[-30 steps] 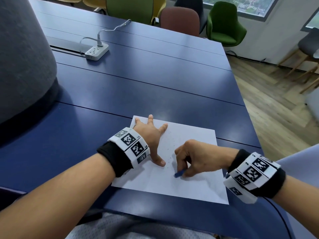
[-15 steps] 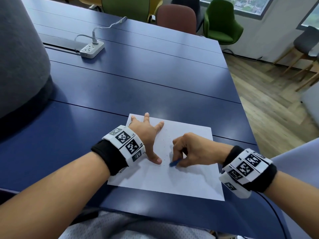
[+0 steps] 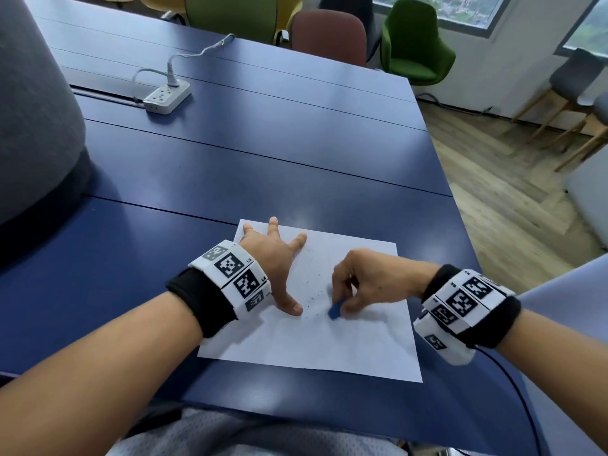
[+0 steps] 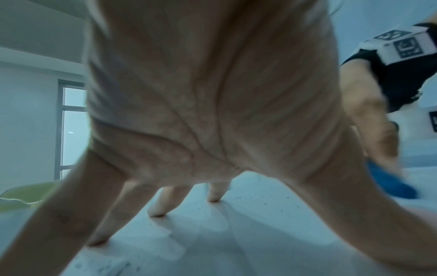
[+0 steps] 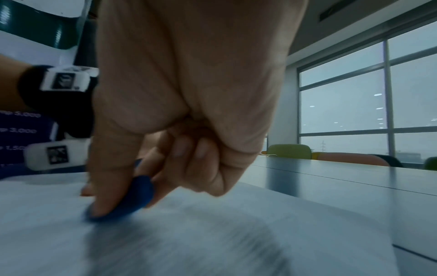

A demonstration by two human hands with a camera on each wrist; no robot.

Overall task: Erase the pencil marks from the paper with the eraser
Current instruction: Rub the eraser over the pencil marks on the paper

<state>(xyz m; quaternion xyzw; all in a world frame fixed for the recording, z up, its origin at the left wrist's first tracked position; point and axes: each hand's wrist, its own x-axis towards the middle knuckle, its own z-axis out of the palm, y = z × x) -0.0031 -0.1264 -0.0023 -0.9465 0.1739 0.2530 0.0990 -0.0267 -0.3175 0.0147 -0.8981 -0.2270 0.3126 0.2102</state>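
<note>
A white sheet of paper [image 3: 329, 350] lies on the blue table near its front edge. My left hand [image 3: 274, 258] presses flat on the sheet's left part with its fingers spread. My right hand [image 3: 365, 284] pinches a small blue eraser [image 3: 335, 311] between thumb and fingers, its tip down on the paper's middle. Dark eraser crumbs [image 3: 316, 284] are scattered between the two hands. In the right wrist view the eraser [image 5: 132, 198] touches the blurred paper [image 5: 212, 242]. The left wrist view shows my spread fingers [image 4: 160, 203] on the sheet and the eraser [image 4: 392, 183] at the right.
A white power strip [image 3: 166, 97] with a cable sits far back on the table [image 3: 263, 143]. A large grey rounded object [image 3: 33, 110] stands at the left. Chairs [image 3: 414, 44] line the far edge; the wooden floor drops off at the right.
The right hand has rubbed the eraser back and forth over the paper's middle, shifting slightly. The left hand has stayed pressed on the sheet.
</note>
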